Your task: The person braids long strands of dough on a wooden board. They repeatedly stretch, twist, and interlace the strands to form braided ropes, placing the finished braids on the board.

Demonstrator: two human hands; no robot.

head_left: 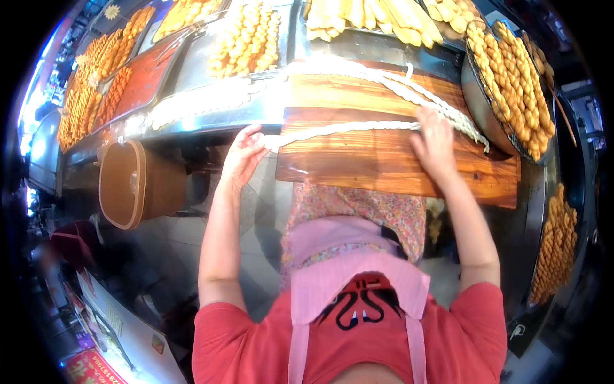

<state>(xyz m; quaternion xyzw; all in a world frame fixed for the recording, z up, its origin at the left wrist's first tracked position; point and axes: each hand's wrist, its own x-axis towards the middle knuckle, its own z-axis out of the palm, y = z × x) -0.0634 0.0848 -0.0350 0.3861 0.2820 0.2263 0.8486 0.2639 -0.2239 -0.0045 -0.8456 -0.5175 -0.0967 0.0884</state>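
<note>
A pale, twisted dough rope (pixel 348 130) stretches across a wooden board (pixel 358 160). Its left end is pinched between the thumb and fingers of my left hand (pixel 244 155), just past the board's left edge. At the other end, my right hand (pixel 436 142) closes over the rope on the board, its fingertips partly hidden. Beyond it, more white dough strands (pixel 409 93) lie in a long loop, reaching toward the board's right side. To the left, several pale raw dough twists (pixel 201 102) rest in a row on the metal counter.
Fried dough twists (pixel 246 41) fill trays along the back, with more in a large bowl (pixel 476 96) at the right. Long fried sticks (pixel 377 19) lie at the far side. A brown bin (pixel 131 185) stands below the counter at left. Tongs (pixel 179 38) rest by a reddish tray (pixel 137 80).
</note>
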